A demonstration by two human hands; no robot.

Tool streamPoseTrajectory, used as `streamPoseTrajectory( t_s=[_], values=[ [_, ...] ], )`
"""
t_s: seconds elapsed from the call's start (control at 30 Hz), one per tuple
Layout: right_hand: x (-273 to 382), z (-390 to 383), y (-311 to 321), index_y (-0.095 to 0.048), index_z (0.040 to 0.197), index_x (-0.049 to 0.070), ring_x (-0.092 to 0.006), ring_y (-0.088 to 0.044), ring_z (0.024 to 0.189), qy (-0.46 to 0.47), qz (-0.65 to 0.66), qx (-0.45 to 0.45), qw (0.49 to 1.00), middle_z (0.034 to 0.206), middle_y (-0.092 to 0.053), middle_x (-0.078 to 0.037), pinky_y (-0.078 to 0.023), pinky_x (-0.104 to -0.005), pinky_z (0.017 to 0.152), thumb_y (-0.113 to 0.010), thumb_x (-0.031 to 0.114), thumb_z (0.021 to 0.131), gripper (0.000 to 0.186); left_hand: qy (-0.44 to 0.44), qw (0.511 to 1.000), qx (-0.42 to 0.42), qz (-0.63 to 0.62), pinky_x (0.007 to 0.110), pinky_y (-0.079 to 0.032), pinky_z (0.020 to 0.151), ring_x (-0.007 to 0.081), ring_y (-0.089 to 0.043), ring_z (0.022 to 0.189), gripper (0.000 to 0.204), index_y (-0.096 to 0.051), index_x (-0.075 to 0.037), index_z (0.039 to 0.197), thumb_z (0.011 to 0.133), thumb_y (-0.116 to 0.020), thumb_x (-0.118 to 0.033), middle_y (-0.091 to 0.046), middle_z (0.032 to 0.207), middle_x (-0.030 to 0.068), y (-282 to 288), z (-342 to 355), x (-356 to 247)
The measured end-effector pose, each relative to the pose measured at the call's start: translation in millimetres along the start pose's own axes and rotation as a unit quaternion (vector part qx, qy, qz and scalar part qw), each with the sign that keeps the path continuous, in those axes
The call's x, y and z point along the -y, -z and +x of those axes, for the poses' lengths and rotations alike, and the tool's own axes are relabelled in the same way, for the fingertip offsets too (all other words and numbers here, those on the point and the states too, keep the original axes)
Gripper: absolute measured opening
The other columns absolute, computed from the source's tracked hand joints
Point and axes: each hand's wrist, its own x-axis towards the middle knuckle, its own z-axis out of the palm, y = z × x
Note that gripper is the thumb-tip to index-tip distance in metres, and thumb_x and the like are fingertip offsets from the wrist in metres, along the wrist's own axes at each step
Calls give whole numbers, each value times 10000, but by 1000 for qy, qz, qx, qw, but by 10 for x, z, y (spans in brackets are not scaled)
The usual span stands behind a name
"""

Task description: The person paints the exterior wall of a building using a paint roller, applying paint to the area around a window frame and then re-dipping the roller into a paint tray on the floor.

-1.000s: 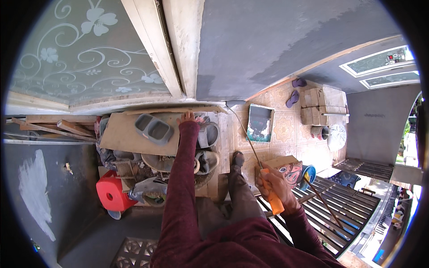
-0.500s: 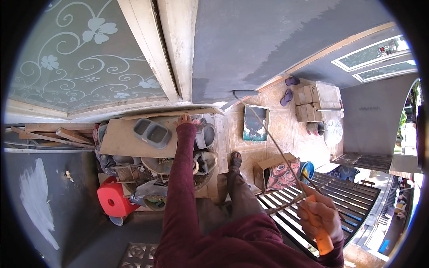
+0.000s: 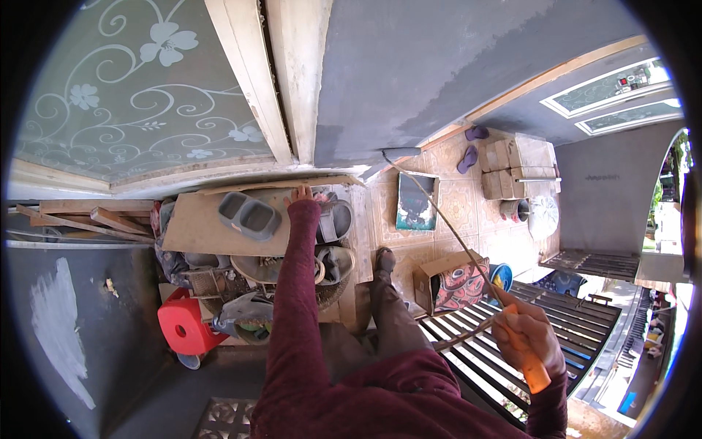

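Note:
My right hand (image 3: 525, 338) is closed round the orange handle of a paint roller (image 3: 537, 374). From it a long thin rod runs up and left to the dark roller head (image 3: 402, 153), which touches the foot of the grey wall (image 3: 409, 80). At the far end of my outstretched arm, my left hand (image 3: 298, 194) lies against a cardboard sheet (image 3: 197, 223) by the wall, its fingers partly showing and stretched forward. A grey double pet bowl (image 3: 250, 216) stands on that cardboard, left of the hand.
A paint-smeared tray (image 3: 417, 202) lies on the tiled floor ahead. Sandals crowd the rack (image 3: 338, 293) under my left arm, with a red stool (image 3: 191, 325) beside it. Cardboard boxes (image 3: 518, 167) and purple slippers (image 3: 468, 159) are farther off; a slatted metal rack (image 3: 578, 333) stands right.
My right hand has shifted slightly up and right with the handle. The roller head stays at nearly the same spot on the wall, and my left hand has hardly moved.

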Motion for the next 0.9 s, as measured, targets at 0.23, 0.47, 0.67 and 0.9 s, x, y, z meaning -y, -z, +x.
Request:
streamPoseTrajectory(
  t_s=[0.23, 0.47, 0.67, 0.9],
  values=[
    [-317, 559, 121, -386, 1407, -62, -92, -484, 585, 40, -34, 59, 997, 811, -516, -64, -404, -195, 503, -471, 118, 940, 507, 2, 1000, 8, -2, 584, -318, 988, 199, -458, 1258, 527, -529, -178, 1303, 894, -520, -511, -511, 1317, 6, -6, -10, -16],
    [-678, 1250, 77, -445, 1350, -43, -80, -489, 628, 95, -97, 78, 988, 823, -511, -44, -417, -193, 523, -437, 119, 961, 422, 2, 1000, 5, 15, 566, -342, 982, 196, -485, 1213, 432, -530, -181, 1282, 884, -572, -346, -527, 1267, 4, 23, 5, -12],
    [-868, 1742, 146, -531, 1179, -67, -105, -497, 595, 55, -19, 115, 992, 839, -527, -58, -430, -216, 535, -430, 102, 943, 307, 3, 1000, 0, 24, 571, -344, 979, 201, -498, 1193, 467, -522, -177, 1281, 868, -589, -384, -528, 1246, 6, 80, -22, -42],
    [-976, 2093, 144, -535, 1120, -41, -107, -499, 586, 88, 13, 140, 986, 820, -537, -62, -430, -240, 531, -434, 101, 939, 251, -2, 1000, -11, 18, 575, -350, 976, 206, -490, 1200, 459, -534, -167, 1270, 861, -594, -365, -522, 1248, 6, -21, -3, 1]
  ],
)
